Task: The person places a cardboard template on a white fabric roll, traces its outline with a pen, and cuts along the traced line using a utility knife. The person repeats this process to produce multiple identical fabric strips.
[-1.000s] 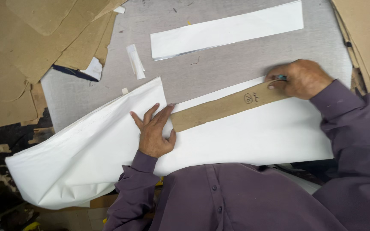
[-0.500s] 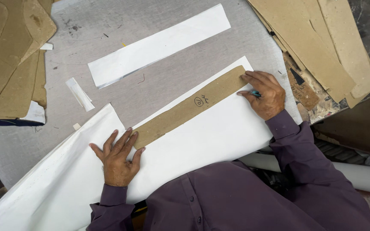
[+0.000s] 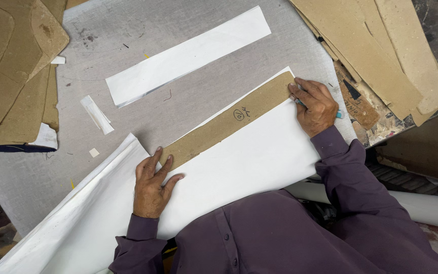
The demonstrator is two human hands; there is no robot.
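Left hand (image 3: 152, 185): fingers spread flat, pinning cardboard strip (image 3: 229, 122) | Right hand (image 3: 316, 105): clenched on blue marker (image 3: 337, 114) at strip's far end | Strip lies diagonally on white fabric (image 3: 244, 167) | Risk: strip likely slides if left-hand pressure eases, skewing the line.

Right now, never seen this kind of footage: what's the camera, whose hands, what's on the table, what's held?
No machine here: one camera worn on a person's head looks down at their own two bare hands. The left hand lies flat, pressing one end of a long brown cardboard strip onto a large white fabric sheet. The right hand rests at the strip's other end, fingers closed around a small blue marking tool. Beyond lie a separate long white fabric strip on the grey table, and stacked brown cardboard pieces.
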